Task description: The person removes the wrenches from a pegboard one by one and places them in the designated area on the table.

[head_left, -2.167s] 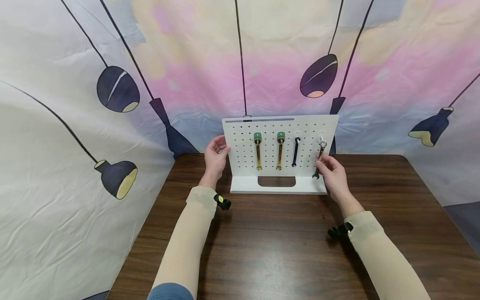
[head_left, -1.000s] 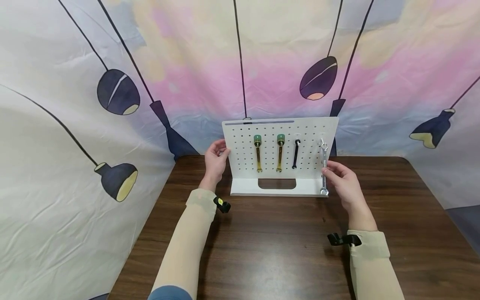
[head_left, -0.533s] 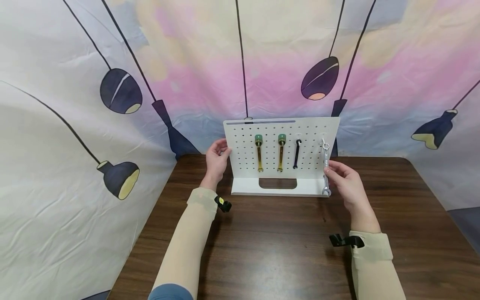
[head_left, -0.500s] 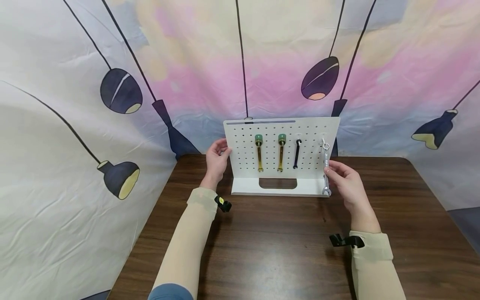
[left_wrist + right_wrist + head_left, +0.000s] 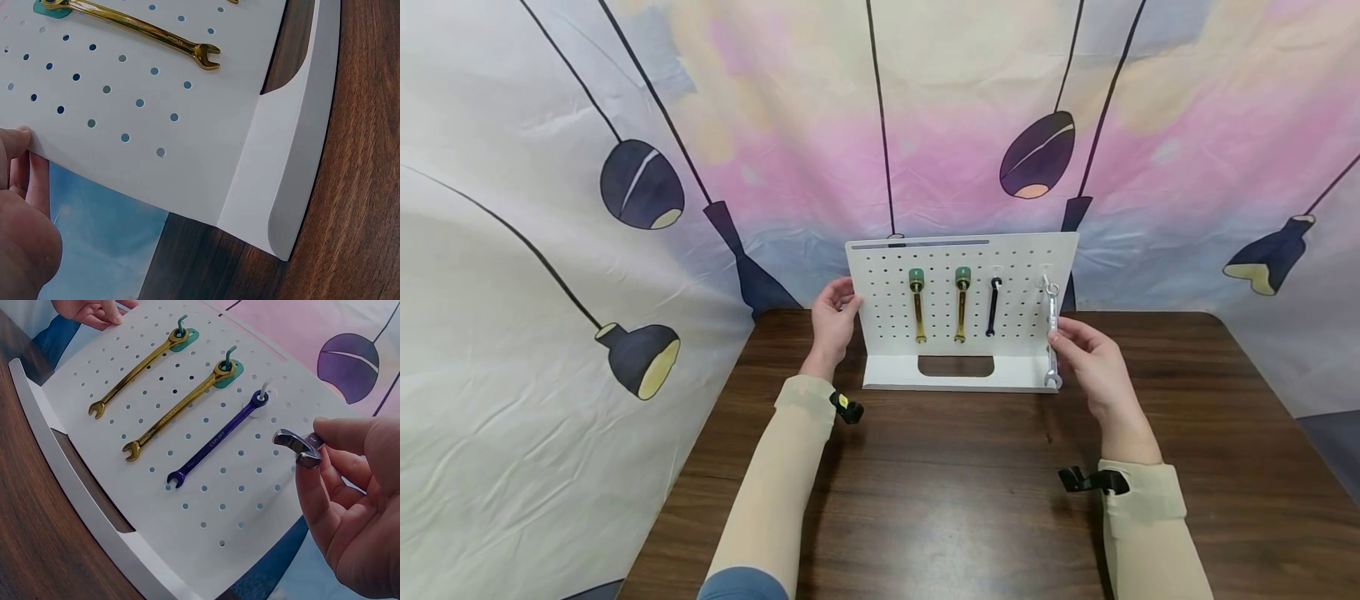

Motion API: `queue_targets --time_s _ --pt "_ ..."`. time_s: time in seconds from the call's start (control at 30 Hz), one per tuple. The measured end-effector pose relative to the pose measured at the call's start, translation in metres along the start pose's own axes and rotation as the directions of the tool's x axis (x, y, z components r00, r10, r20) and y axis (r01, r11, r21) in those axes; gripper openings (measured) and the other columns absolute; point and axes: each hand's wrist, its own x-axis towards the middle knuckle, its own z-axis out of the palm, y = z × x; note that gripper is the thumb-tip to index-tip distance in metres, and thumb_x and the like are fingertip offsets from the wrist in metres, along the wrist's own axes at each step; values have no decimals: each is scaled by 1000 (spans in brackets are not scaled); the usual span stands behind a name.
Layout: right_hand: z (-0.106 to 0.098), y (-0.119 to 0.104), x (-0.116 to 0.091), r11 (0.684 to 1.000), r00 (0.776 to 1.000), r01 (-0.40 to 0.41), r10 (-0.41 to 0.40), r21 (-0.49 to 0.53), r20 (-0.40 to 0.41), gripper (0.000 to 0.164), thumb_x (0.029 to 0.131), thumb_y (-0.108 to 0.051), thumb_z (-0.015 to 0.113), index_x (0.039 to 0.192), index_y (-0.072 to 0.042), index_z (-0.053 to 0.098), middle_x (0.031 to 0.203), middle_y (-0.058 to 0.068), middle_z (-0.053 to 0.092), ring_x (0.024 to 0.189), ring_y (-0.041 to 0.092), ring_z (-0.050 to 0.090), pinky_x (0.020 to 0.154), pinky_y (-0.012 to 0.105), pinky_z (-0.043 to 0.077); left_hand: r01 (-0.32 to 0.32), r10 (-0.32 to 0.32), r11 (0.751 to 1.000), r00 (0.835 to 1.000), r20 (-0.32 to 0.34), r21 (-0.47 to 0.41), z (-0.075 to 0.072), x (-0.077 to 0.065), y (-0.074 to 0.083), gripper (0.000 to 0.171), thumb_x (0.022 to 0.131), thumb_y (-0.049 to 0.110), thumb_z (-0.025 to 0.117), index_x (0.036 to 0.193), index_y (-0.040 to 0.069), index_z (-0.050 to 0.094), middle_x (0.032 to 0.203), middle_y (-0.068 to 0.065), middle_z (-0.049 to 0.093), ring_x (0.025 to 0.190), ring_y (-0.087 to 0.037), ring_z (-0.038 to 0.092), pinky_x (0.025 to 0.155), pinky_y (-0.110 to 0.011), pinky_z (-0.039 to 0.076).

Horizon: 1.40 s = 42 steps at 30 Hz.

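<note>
A white pegboard [image 5: 880,343] stands on the table, with my left hand [image 5: 832,323] gripping its left edge, thumb in front and fingers behind. At the board's right side, my right hand [image 5: 1093,358] pinches a silver combination wrench [image 5: 1052,333] between thumb and fingers. That wrench hangs nearly upright, its ring end at the top beside a clear hook [image 5: 1043,277]. In the right wrist view its open end [image 5: 300,446] points toward the camera. Two gold wrenches [image 5: 139,375] hang from green hooks, and a dark purple wrench [image 5: 215,444] hangs from a clear hook.
The board has a folded base lip [image 5: 887,377] with a long cut-out. Under it is a dark wooden table [image 5: 940,483]. Behind stands a cloth backdrop [image 5: 820,167] printed with hanging lamps. Each wrist wears a black camera mount [image 5: 1093,481].
The silver wrench has swung from a slant close to the board to nearly upright, further right and toward me. My right hand shifted right with it. My left hand stayed on the edge.
</note>
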Motion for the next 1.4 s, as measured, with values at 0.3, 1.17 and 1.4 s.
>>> queue_targets --time_s 0.3,1.17,1.4 --pt "1 -5 -4 999 1000 17 -17 32 -9 52 107 -25 69 146 6 57 102 -13 65 97 9 60 79 22 54 -3 4 1000 1000 10 -4 0 1 -3 31 96 -11 72 125 -1 69 114 -10 72 97 -13 65 90 -26 54" --pt "-1 10 -10 980 984 -41 6 197 177 38 106 -6 66 137 8 51 105 -7 70 89 6 69 76 28 62 52 -52 998 999 -1 -17 -2 2 0 29 98 -13 68 121 4 69 112 -8 70 100 -20 64 88 -27 54" --pt "-22 32 -10 995 969 -99 90 31 231 57 107 -15 68 148 13 42 110 -6 69 92 5 69 78 29 62 59 -58 998 998 2 -14 0 2 1 30 98 -14 68 122 4 68 113 -9 70 100 -20 65 87 -27 54"
